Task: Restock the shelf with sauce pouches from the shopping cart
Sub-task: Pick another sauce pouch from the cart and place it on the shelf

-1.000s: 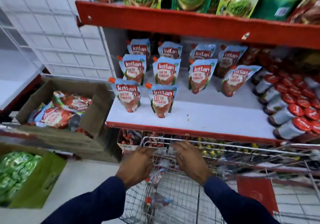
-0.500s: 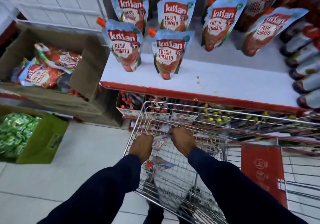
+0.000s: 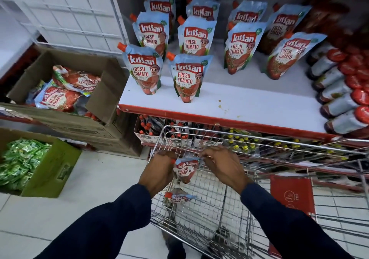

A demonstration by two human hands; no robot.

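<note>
A blue-and-red tomato sauce pouch (image 3: 185,170) hangs upright inside the wire shopping cart (image 3: 229,204). My left hand (image 3: 159,170) grips its orange-capped corner and my right hand (image 3: 221,164) pinches its other top corner. A second pouch (image 3: 179,197) lies flat on the cart floor below. Above the cart, the white shelf (image 3: 239,102) with a red front edge carries several standing pouches of the same kind (image 3: 187,76). The shelf's front strip to the right of them is bare.
Red-capped bottles (image 3: 343,98) lie in rows at the shelf's right end. A brown carton with more pouches (image 3: 65,90) sits left of the shelf, and a green box of green packets (image 3: 26,162) stands on the floor. A red panel (image 3: 291,194) hangs on the cart.
The view has tilted down toward the cart. Both hands have closed on one pouch and lifted it off the cart floor, so its label now shows between them.
</note>
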